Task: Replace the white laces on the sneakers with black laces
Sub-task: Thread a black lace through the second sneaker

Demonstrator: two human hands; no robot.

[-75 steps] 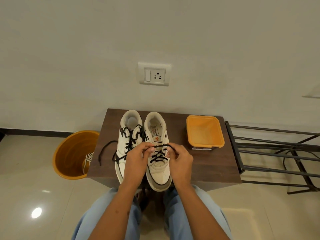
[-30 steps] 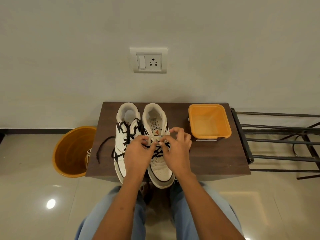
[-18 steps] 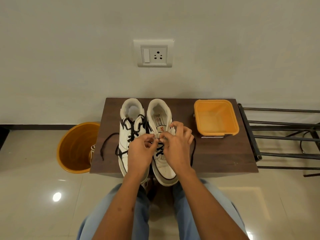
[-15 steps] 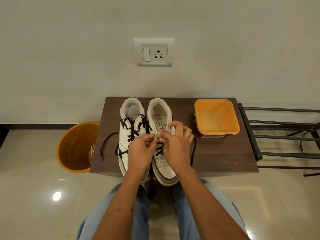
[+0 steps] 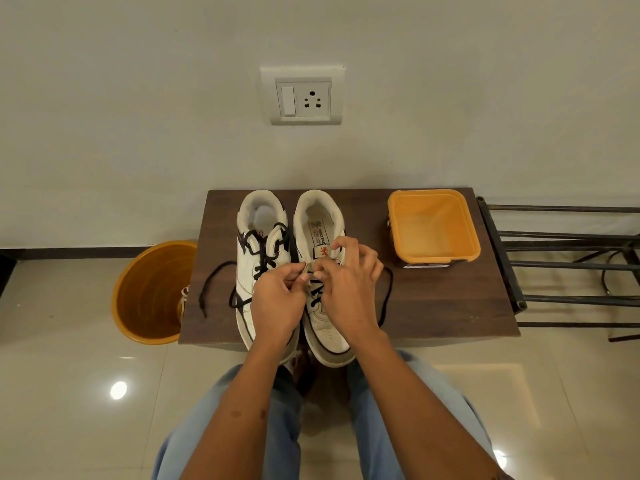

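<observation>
While both hands are working at the centre of the frame, the left hand (image 5: pixel 277 299) is pinching the black lace (image 5: pixel 316 295) with thumb and forefinger at the eyelets of the right sneaker (image 5: pixel 323 292). The right hand (image 5: pixel 349 289) is pinching the same lace just beside it, its remaining fingers (image 5: pixel 341 242) lifting loosely over the tongue. A loose end of that lace is trailing on the brown desk (image 5: pixel 433 299) right of the shoe. The left sneaker (image 5: pixel 259 251), already carrying black lacing, is standing touching its pair. An orange container (image 5: pixel 433 261) is sitting at the desk's upper right, and an orange bucket (image 5: pixel 152 289) is standing on the floor at the left.
</observation>
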